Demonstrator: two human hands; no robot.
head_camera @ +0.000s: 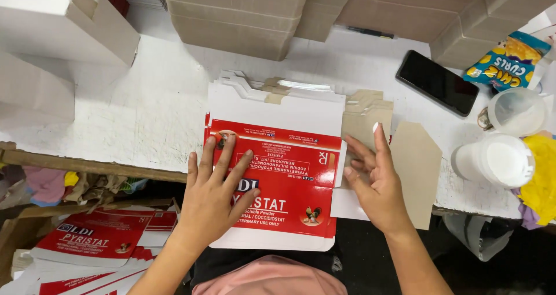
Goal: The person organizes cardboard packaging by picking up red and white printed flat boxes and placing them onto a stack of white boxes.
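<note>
- Your left hand [215, 185] lies flat, fingers spread, pressing on the red-and-white flattened carton [278, 179] at the top of a stack of carton blanks [272, 98]; it grips nothing.
- Your right hand [370, 176] is open, fingers loosely curled, at the carton's right edge, fingertips touching the side flap [339, 182] and the brown board pieces [365, 118] just beyond it.
- Directly under both hands, the carton looks like thin printed card: light, stiff along its panels, likely to bend at the creases and slide off the glossy blanks below. Its free right edge looks the best place to take hold.
- Just right of your right hand rests a pointed brown card panel [417, 167].
- Farther right stand two white plastic cups [504, 150] and a yellow cloth [541, 176].
- Beyond your fingertips, a black phone [437, 82] and a snack packet [512, 60] lie on the white table [145, 109].
- Farthest out, plain cardboard boxes [243, 17] stand stacked.
- Below your left wrist, more red printed blanks [98, 237] are heaped.
</note>
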